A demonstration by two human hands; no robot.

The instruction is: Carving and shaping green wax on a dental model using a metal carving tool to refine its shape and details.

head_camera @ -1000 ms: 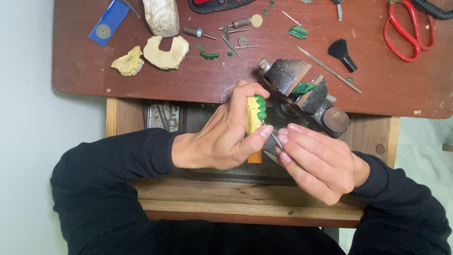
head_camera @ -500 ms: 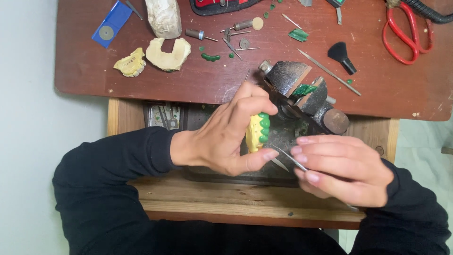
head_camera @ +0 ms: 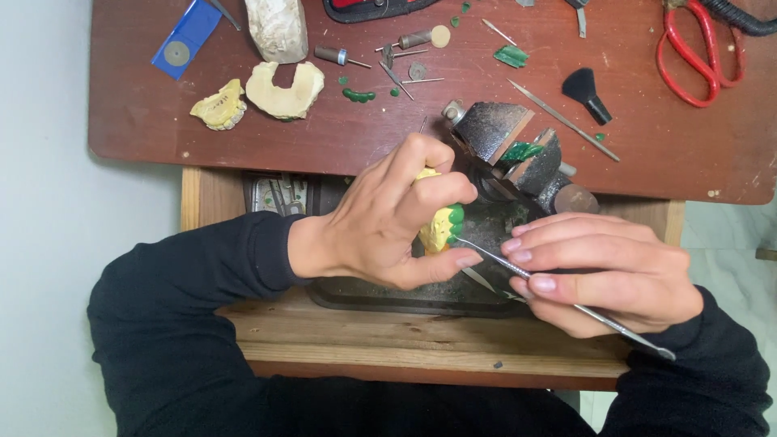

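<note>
Reddish-brown and scuffed, the counter (head_camera: 162,129) fills the top of the head view, with a pale wall to the left of the black sleeves and a plain wooden ledge (head_camera: 405,340) under both hands. The left hand (head_camera: 388,218) is closed around a small yellow dental cast (head_camera: 437,231) with green wax along one edge, pinched between thumb and fingers just in front of a dark metal vise (head_camera: 510,150). The right hand (head_camera: 603,271) is closed on a thin metal carving tool (head_camera: 558,299), held like a pen; its tip reaches left and meets the cast beside the left thumb, while its far end sticks out past the right wrist. The two hands sit close together, nearly touching at the fingertips, over a dark tray (head_camera: 388,295) set in the ledge. Beyond the left hand, farther up the counter, lie a cream horseshoe-shaped plaster cast (head_camera: 285,91), a smaller yellow cast piece (head_camera: 218,105), a blue card with a round disc (head_camera: 184,39) and scattered green wax bits (head_camera: 358,95). Beyond the right hand lie a small black brush (head_camera: 586,91), a long metal probe (head_camera: 562,120) and red-handled scissors (head_camera: 698,57).
</note>
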